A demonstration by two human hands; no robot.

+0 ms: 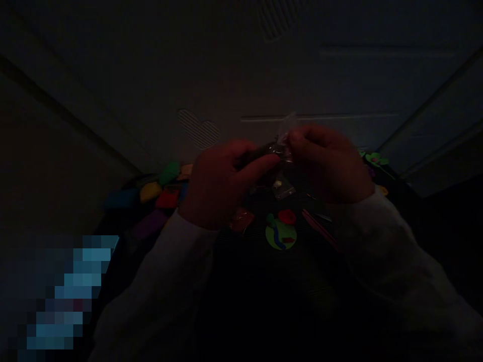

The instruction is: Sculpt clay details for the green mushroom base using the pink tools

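A small clear plastic bag (277,148) with something dark inside is held up above the table. My left hand (222,176) is closed around its left part, thumb on top. The bag's crinkled open-looking end is pinched in the fingertips of my right hand (330,158). Below the hands lies a flat green disc (270,236) bearing a blue strip and small red and green pieces that look like modelling clay. Beyond it rests another little clear bag (285,191) with a pale lump. The light is very dim, so the bag's contents cannot be made out.
To the left lie several coloured lumps or packs: blue (119,198), yellow (150,191), red (168,197), purple (151,223) and green (169,172). A pink stick-like tool (319,226) is near my right sleeve. Green flower-like pieces (376,159) stand at right. A pale panel (151,90) rises behind.
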